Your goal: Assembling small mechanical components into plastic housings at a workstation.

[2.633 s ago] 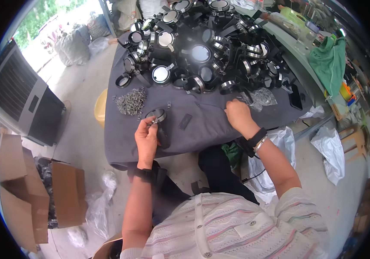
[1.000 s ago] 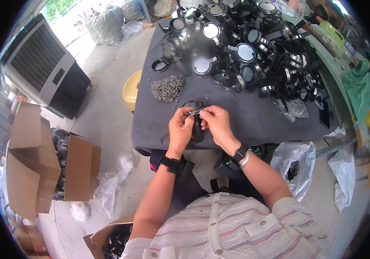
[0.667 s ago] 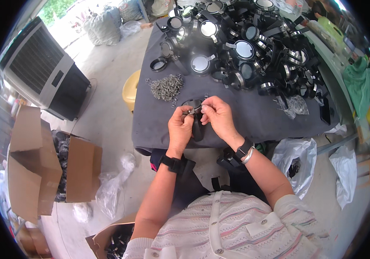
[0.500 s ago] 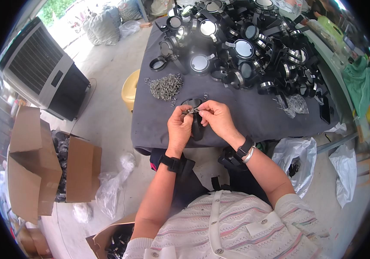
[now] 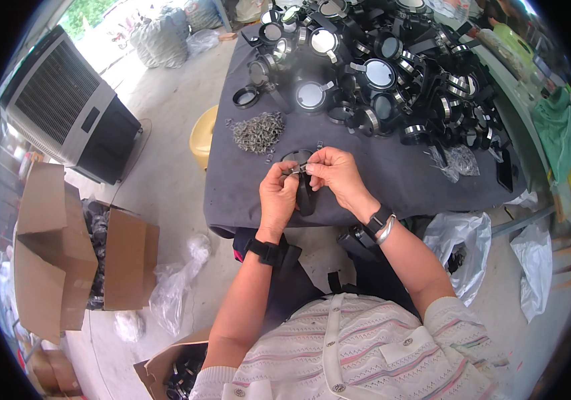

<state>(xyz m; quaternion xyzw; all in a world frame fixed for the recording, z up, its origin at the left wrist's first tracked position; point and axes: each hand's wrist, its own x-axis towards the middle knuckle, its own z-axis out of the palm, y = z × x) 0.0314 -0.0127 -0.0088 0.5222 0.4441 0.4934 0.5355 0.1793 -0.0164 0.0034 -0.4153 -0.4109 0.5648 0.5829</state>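
At the table's near edge lies a black round part with a long handle (image 5: 306, 202), its round end partly hidden by my fingers. My left hand (image 5: 277, 199) is closed on it, thumb and forefinger pinched near the joint of handle and round end. My right hand (image 5: 340, 177) pinches at the same joint, where a small shiny metal piece shows between the fingertips; its exact shape is hidden. A heap of small metal clips (image 5: 259, 133) lies just beyond my left hand, with a few loose ones beside it.
A large pile of black round parts with metal bands (image 5: 392, 73) covers the table's far side. A clear plastic bag (image 5: 457, 163) and a dark phone-like slab (image 5: 503, 171) lie at the right. Left on the floor stand a yellow stool (image 5: 203, 137), an air cooler (image 5: 72, 110) and an opened carton (image 5: 65, 267).
My right hand has shifted very slightly up and to the left at the joint. My left hand keeps its hold on the black part; the view has moved a little.
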